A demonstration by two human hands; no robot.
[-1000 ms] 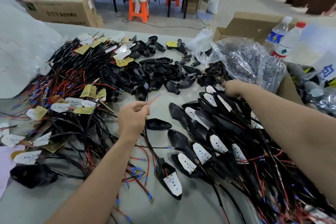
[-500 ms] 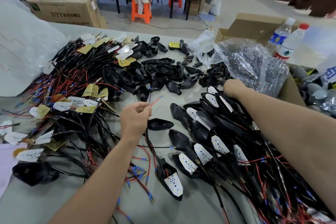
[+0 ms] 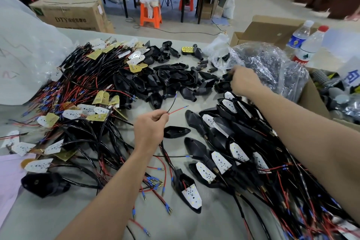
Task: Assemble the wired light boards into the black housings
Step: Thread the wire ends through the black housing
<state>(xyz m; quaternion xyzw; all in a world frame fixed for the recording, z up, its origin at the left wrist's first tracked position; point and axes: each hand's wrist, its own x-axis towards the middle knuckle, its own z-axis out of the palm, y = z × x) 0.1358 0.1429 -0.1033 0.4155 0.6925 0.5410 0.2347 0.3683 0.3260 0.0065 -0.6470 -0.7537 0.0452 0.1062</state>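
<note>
My left hand (image 3: pixel 151 130) pinches the red-and-black wire ends (image 3: pixel 176 110) upright, ready for threading. My right hand (image 3: pixel 244 82) reaches the empty black housings (image 3: pixel 175 78) mid-table, fingers hidden, so I cannot tell whether it grips one.

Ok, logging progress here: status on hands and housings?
Left hand pinching thin red-and-black wire pair. Right hand gripping small black plastic part at black housing pile. Tangled wire bundles crowd grey table.

Black on the housings (image 3: pixel 176 79) at twelve o'clock. White, speckled with dots, on the light boards (image 3: pixel 221 161) at four; dull yellow on other boards (image 3: pixel 101 97) at ten. Runs red and black along the wires (image 3: pixel 87 82), blue-sleeved at the ends. Orange on the stool (image 3: pixel 151 16) at twelve, red on a bottle cap (image 3: pixel 323 28) at two.
</note>
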